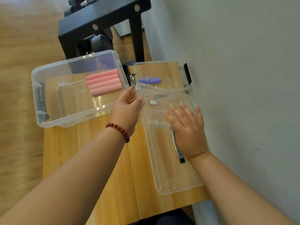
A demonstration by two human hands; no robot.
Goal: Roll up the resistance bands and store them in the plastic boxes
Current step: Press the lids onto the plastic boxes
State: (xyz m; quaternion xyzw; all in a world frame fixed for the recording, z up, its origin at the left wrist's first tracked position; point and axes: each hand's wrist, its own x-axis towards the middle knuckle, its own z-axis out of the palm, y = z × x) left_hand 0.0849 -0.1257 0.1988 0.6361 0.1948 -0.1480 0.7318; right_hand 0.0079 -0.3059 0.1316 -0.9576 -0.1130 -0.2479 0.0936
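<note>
One lid [164, 96] is pinched edgewise by the left hand [126, 109] and pressed under the flat, unclenched right hand [186, 129], seemingly to close the box [182, 77] of purple rolls [150, 80].

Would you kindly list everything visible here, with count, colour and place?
large box: one, clear, left on the table
pink rolls: four, pink, side by side inside the large box
small box: one, clear with black latches, far right by the wall
purple rolls: apparently two, purple, inside the small box
small lid: one, clear with a sticker, held at the small box's near edge
large lid: one, clear, flat on the table, near right
table: one, light wood, under the boxes
rack: one, black, beyond the table
bracelet: one, red beads, left wrist
left hand: grips the small lid's left edge
right hand: fingers straight, resting on the small lid
</note>
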